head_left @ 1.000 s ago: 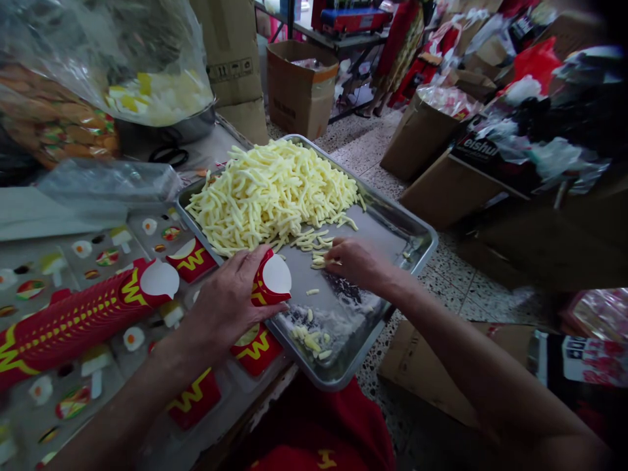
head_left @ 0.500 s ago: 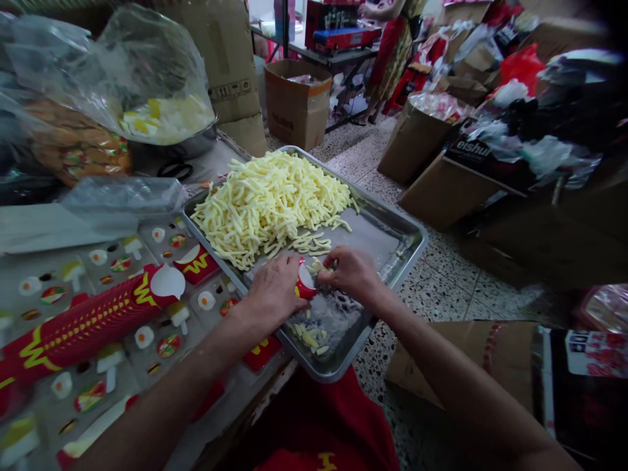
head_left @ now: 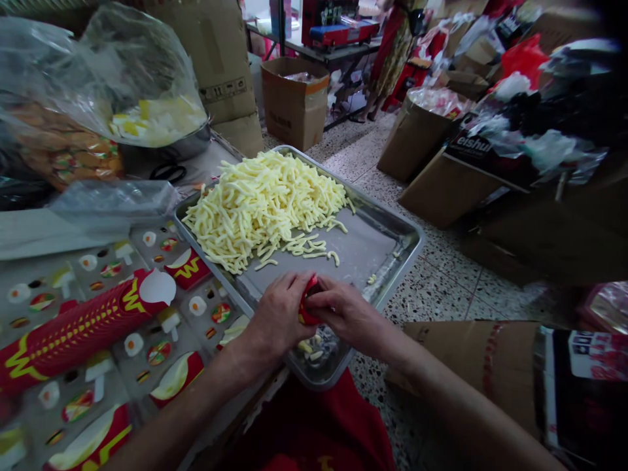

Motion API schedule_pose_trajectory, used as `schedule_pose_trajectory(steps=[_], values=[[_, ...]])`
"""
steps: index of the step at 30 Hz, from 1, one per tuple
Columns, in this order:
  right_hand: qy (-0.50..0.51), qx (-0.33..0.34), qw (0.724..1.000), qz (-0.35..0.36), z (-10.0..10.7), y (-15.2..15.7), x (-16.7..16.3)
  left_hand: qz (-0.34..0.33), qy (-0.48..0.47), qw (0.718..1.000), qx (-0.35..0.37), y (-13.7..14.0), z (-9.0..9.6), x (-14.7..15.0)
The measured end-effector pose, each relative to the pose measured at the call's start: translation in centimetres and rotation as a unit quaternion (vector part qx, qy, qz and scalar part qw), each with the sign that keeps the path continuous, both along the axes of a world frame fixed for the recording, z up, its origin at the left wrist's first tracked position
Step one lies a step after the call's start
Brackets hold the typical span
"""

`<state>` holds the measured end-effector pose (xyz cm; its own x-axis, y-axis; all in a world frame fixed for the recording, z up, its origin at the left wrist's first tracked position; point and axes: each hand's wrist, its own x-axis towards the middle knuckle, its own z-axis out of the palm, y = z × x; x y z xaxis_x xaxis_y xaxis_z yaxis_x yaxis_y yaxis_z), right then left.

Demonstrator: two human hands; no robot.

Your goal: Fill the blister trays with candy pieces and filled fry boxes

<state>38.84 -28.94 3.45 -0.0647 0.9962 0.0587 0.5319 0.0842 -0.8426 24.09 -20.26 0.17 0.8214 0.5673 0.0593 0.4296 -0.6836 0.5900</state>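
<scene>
My left hand (head_left: pixel 280 310) is wrapped around a small red fry carton (head_left: pixel 309 306) above the near end of a metal tray (head_left: pixel 415 243). The fingers of my right hand (head_left: pixel 347 315) are curled at the carton's mouth; whatever they pinch is hidden. Pale yellow fry-shaped pieces (head_left: pixel 267 206) are heaped at the tray's far left. Several short bits (head_left: pixel 314 348) lie in the near corner below my hands. Left of the tray, a nested stack of red cartons (head_left: pixel 83 327) with yellow W marks rests across flat clear packs (head_left: pixel 184 324) holding small food-shaped pieces.
A plastic bag of white and yellow pieces (head_left: pixel 159 121) sits in a metal bowl at the back left, with black scissors (head_left: pixel 167 172) nearby. Cardboard boxes (head_left: pixel 294 108) stand on the speckled floor (head_left: pixel 444 281). A person (head_left: pixel 392 55) stands at a far table.
My right hand has moved from loose pieces on the tray to the carton's mouth. My left hand has drawn the carton slightly nearer and turned it. The view has shifted a little.
</scene>
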Motion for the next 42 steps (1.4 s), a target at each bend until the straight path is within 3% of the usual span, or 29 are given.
schedule_pose_trajectory(steps=[2,6,10,12,15,18,21,26,29,32,35,37,40,42], values=[[0.021,-0.006,1.000,-0.015,0.3,0.2,1.1,-0.026,-0.003,1.000,0.008,0.5,0.2,-0.4],[0.028,-0.066,0.987,-0.146,-0.6,1.6,4.7,-0.044,-0.035,0.998,-0.021,2.2,0.8,-1.2],[-0.171,-0.042,0.963,-0.205,-2.7,3.8,8.0,-0.061,-0.067,0.995,-0.040,3.2,0.8,-1.6],[-0.261,-0.051,0.946,-0.186,-3.3,4.6,8.8,-0.069,-0.069,0.994,-0.041,3.2,0.4,-1.8],[-0.271,-0.056,0.948,-0.161,-3.5,5.6,9.0,-0.062,-0.067,0.995,-0.037,2.8,-0.1,-2.5],[-0.233,0.033,0.963,-0.127,-3.0,6.6,8.4,-0.034,-0.076,0.996,-0.030,2.5,-0.1,-3.7],[-0.283,0.095,0.954,-0.036,-2.4,7.7,7.6,0.001,-0.085,0.996,-0.025,2.6,0.5,-4.5],[-0.387,0.067,0.913,0.109,-3.1,8.1,6.3,0.033,-0.071,0.997,-0.006,3.3,0.9,-3.9],[-0.411,0.075,0.903,0.096,-4.4,8.0,6.1,0.064,-0.030,0.997,0.005,3.6,0.6,-2.9],[-0.372,0.048,0.927,0.020,-5.0,8.0,6.7,0.079,0.032,0.996,0.000,3.5,0.7,-2.3],[-0.285,0.025,0.956,-0.067,-3.8,7.3,7.6,0.083,0.078,0.994,0.000,3.1,1.3,-2.0],[-0.234,0.040,0.968,-0.077,-2.0,6.4,7.9,0.086,0.104,0.991,0.008,2.9,1.6,-1.7],[-0.210,0.082,0.974,0.008,0.5,4.7,6.8,0.068,0.119,0.990,0.013,2.4,1.6,-0.7],[-0.239,0.095,0.962,0.093,1.2,3.9,5.3,0.047,0.089,0.995,0.001,2.0,1.3,0.3]])
